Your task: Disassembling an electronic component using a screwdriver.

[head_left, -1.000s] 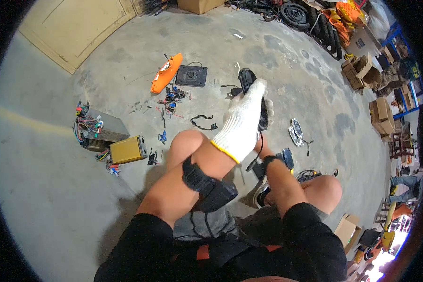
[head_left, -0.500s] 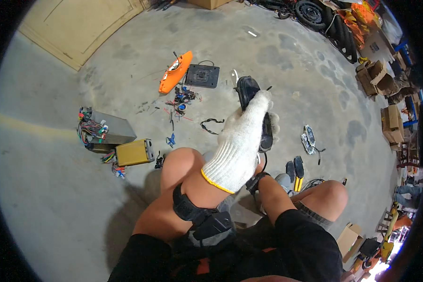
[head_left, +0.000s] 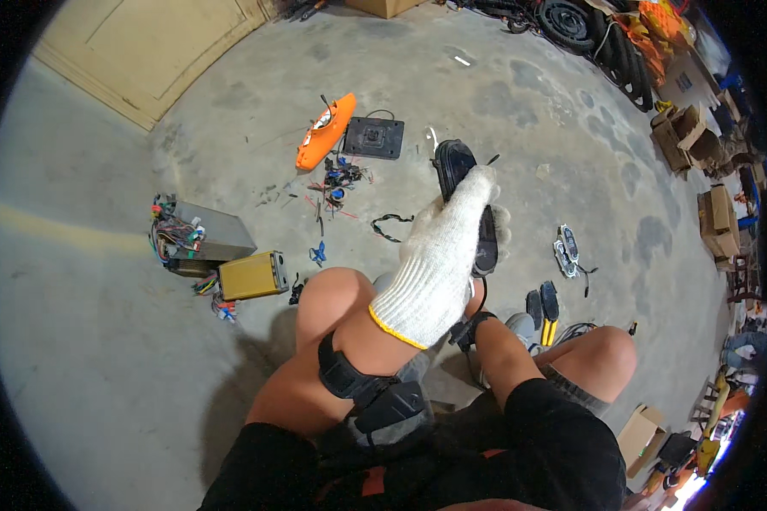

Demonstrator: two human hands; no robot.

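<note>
My left hand (head_left: 439,264), in a white knitted glove with a yellow hem, grips a long black plastic device (head_left: 456,166) in front of my knees. The device is tilted, its rounded far end pointing away and a short black lead sticking out on the right. From its near end a dark cable (head_left: 483,294) hangs down. My right forearm (head_left: 507,353) reaches up beneath the left glove. The right hand is mostly hidden behind the glove and device; white glove fabric (head_left: 504,230) shows at the device's right side, but whose fingers these are is unclear.
On the floor lie an orange shell (head_left: 325,132), a black flat box (head_left: 375,138), small connectors (head_left: 341,175), a black wire loop (head_left: 389,228) and a silver-framed part (head_left: 568,251). Grey (head_left: 217,232) and gold (head_left: 254,275) metal boxes stand left. Yellow-handled pliers (head_left: 548,311) lie by my foot.
The view has shifted slightly, so the floor items sit a little further right. The left hand keeps its grip on the black device, with hardly any other movement.
</note>
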